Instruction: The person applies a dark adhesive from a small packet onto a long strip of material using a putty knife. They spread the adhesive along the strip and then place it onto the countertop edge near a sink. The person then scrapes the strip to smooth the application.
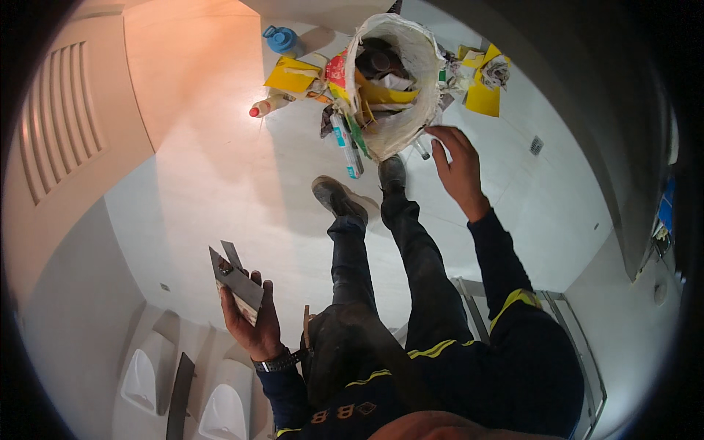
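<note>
My left hand (pixel 253 323), low on the left, is closed around flat metal putty knives (pixel 239 282), their grey blades tilted upward and smeared with pale residue. My right hand (pixel 460 167) reaches forward with its thumb apart from its fingers. Its fingertips are at the lower right side of a large, white-smeared bucket (pixel 434 81), and I cannot tell whether they touch it. A small clear tube-like piece (pixel 421 150) sticks out just below those fingertips. Inside the bucket are a dark round object (pixel 375 60) and yellow sheet scraps (pixel 389 94).
Around the bucket lie yellow sheets (pixel 292 75), a crumpled grey wad (pixel 495 72), a blue jug (pixel 282 40), a red-capped bottle (pixel 268 106) and a blue-white tube (pixel 343 143). My boots (pixel 339 199) stand just before it. A louvred door (pixel 70 110) is left; urinals (pixel 226 403) are lower left.
</note>
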